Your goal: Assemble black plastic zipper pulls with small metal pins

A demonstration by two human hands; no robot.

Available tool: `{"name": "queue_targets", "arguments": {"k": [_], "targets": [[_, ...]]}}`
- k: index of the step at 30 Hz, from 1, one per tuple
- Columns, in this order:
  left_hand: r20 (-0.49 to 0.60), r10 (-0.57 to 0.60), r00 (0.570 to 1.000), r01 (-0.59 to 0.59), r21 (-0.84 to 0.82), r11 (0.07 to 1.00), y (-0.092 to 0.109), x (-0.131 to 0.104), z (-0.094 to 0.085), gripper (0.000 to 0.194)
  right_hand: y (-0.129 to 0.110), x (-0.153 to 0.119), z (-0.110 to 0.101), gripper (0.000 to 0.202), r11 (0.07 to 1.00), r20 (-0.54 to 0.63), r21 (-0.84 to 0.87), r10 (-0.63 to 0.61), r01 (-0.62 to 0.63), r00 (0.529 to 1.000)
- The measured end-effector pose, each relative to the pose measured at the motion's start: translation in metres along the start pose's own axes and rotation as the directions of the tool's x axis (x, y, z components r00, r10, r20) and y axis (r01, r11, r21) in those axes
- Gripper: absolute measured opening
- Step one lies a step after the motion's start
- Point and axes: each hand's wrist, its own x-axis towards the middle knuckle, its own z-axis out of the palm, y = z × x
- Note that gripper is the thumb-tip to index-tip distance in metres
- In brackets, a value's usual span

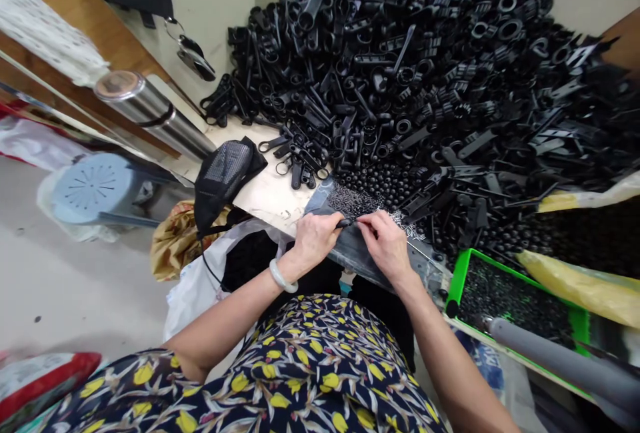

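My left hand [317,238] is closed around a small black plastic part [344,223], whose end sticks out past the thumb. Close by on the right, my right hand [384,241] pinches something tiny at its fingertips, too small to make out. Both hands hover over the front edge of the table, above a grey-blue cloth [355,246]. Just beyond the fingers lie small dark metal pieces [353,199] and a heap of silvery pins [407,225]. Round black knobs [395,183] are piled behind them.
A large heap of black plastic parts [380,73] covers the back of the table. At right stand a green tray [463,273] of small black pieces and a yellow bag [580,286]. A steel flask [150,109] and a black mesh cap [227,173] are at left.
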Motion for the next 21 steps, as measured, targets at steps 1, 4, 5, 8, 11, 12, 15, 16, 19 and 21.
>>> {"name": "queue_targets", "arguments": {"k": [1,4,5,8,11,12,15,16,19,21], "targets": [[-0.002,0.02,1.0,-0.02,-0.008,1.0,-0.002,0.0,0.0,0.018,0.0,0.003,0.002,0.024,0.999,0.022,-0.035,-0.034,0.035,0.999],[-0.054,0.004,0.999,-0.011,-0.135,0.991,-0.009,-0.002,-0.005,0.015,0.001,0.011,0.004,0.026,0.983,0.095,-0.139,-0.105,0.117,0.99],[-0.077,-0.039,0.996,0.022,-0.214,0.977,-0.01,-0.003,-0.008,0.014,0.001,0.013,0.004,0.026,0.975,0.116,-0.174,-0.12,0.14,0.986],[-0.064,-0.203,0.977,0.141,-0.52,0.842,-0.011,-0.009,-0.014,0.024,0.002,0.017,0.003,0.026,0.948,0.155,-0.254,-0.156,0.193,0.975],[0.055,-0.314,0.948,0.237,-0.78,0.579,-0.004,-0.015,-0.017,0.031,0.002,0.017,0.003,0.026,0.932,0.147,-0.293,-0.178,0.215,0.973],[0.105,-0.34,0.935,0.271,-0.829,0.488,-0.002,-0.018,-0.018,0.032,0.002,0.016,0.003,0.026,0.929,0.14,-0.301,-0.18,0.216,0.974],[0.23,-0.373,0.899,0.347,-0.894,0.284,0.005,-0.024,-0.018,0.039,0.002,0.013,0.004,0.024,0.935,0.123,-0.29,-0.174,0.203,0.977],[0.254,-0.368,0.895,0.356,-0.902,0.244,0.007,-0.026,-0.018,0.041,0.001,0.011,0.004,0.023,0.946,0.114,-0.26,-0.168,0.193,0.979],[0.275,-0.347,0.896,0.354,-0.916,0.189,0.009,-0.029,-0.02,0.042,-0.006,0.005,0.001,0.019,0.991,0.071,-0.039,-0.125,0.128,0.99],[0.268,-0.339,0.902,0.345,-0.919,0.191,0.01,-0.031,-0.02,0.041,-0.015,0.0,-0.001,0.016,0.979,0.035,0.2,-0.034,0.026,0.999]]}}
